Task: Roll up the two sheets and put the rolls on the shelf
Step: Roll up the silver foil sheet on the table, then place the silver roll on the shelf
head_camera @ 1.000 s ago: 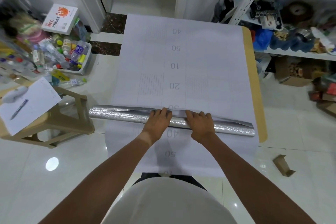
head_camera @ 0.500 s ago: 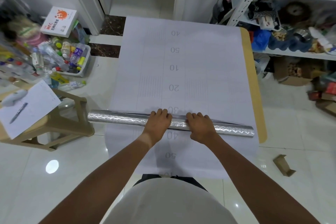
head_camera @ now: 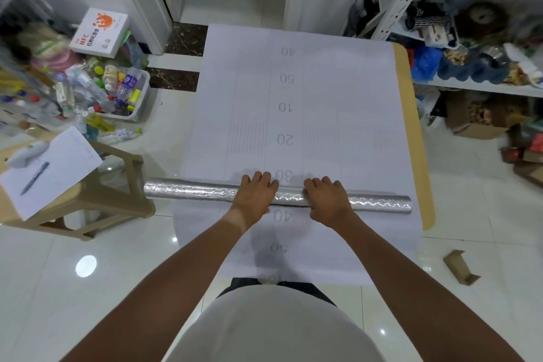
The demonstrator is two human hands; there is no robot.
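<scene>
- Across the near part of the tan wooden surface (head_camera: 412, 138), a long silver embossed foil roll (head_camera: 194, 191) lies crosswise, its left end sticking out past the surface's left edge and its right end near the right edge.
- Under the roll, a large pale grey paper sheet printed with upside-down numbers (head_camera: 323, 91) covers almost the whole surface and hangs over the near edge.
- The left hand (head_camera: 255, 194) rests palm-down on the middle of the roll, fingers curved over its top with the tips on the far side.
- The right hand (head_camera: 326, 198) does the same just beside it, a short stretch of bare roll showing between the two hands.
- Both forearms reach out from a person in a white top at the bottom of the view.
- Left of the surface stands a beige plastic stool (head_camera: 117, 197) carrying a white paper with a pen (head_camera: 34, 178) on it.
- Farther left, a clear bin of plastic bottles (head_camera: 123, 91) sits on the white tiled floor (head_camera: 476, 214).
- To the right, a white metal shelf unit (head_camera: 482, 87) holds mixed clutter.
- A small folded cardboard scrap (head_camera: 459, 267) lies on the floor near the surface's near right corner.
</scene>
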